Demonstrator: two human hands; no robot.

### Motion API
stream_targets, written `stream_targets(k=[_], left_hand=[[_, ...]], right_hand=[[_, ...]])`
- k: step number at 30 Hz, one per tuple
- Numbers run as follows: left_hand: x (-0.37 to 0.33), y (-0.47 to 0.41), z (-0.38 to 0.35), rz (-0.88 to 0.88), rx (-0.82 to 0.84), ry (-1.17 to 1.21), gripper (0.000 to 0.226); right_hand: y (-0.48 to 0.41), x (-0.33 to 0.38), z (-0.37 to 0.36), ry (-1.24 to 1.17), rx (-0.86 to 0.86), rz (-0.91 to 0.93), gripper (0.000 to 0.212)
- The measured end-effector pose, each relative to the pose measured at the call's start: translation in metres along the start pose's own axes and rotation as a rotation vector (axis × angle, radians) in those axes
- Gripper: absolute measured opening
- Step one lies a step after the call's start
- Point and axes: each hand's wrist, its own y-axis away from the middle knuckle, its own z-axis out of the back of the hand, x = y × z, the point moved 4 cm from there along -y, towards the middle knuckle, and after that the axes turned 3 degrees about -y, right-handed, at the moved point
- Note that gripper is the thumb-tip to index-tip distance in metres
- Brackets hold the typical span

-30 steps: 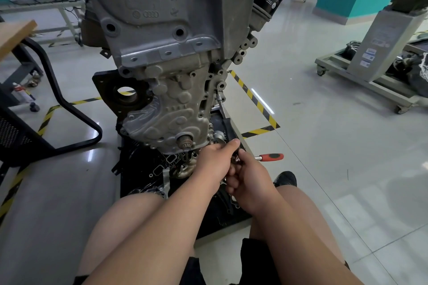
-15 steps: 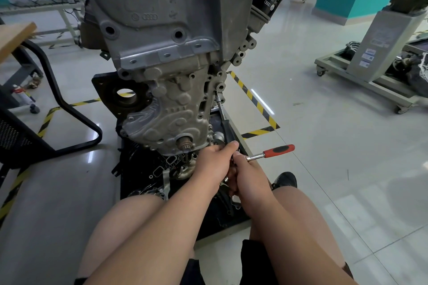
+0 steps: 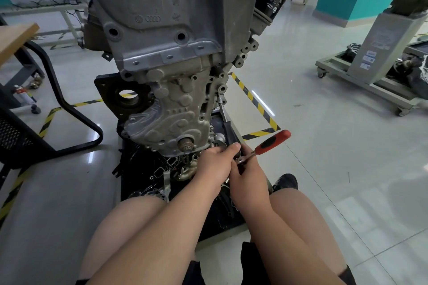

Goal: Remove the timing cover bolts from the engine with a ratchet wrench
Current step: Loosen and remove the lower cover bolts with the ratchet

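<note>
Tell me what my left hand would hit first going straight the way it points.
Probably the black tool handle beside the engine, just past the thumb tip of the left hand, though depth is unclear.

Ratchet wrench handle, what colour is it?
The ratchet wrench handle is red with a black strip along it, shown best in the head view.
</note>
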Motion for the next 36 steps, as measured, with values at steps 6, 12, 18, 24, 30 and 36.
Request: stream_targets(k=[6,12,18,24,30,36], left_hand=[[0.000,0.000,0.002,0.019,-0.017,-0.026,0.028],[-0.005,0.002,0.004,0.027,-0.017,-0.021,0.035],[-0.002,0.005,0.000,0.045,0.040,-0.032,0.040],[0.001,0.004,-0.001,0.068,0.052,-0.031,0.040],[0.004,0.000,-0.003,0.063,0.028,-0.016,0.036],[0.003,-0.001,-0.005,0.054,0.035,0.010,0.038]], right_hand=[[0.000,-0.001,-0.003,-0.104,-0.001,-0.006,0.036],[-0.006,-0.007,-0.005,-0.458,0.110,-0.224,0.017],[-0.005,-0.005,-0.010,-0.863,0.246,-0.437,0.040],[-0.005,-0.005,-0.011,-0.865,0.296,-0.463,0.045],[-0.004,-0.001,-0.012,-1.030,0.356,-0.523,0.038],[-0.004,-0.002,-0.009,-1.061,0.341,-0.520,0.036]])
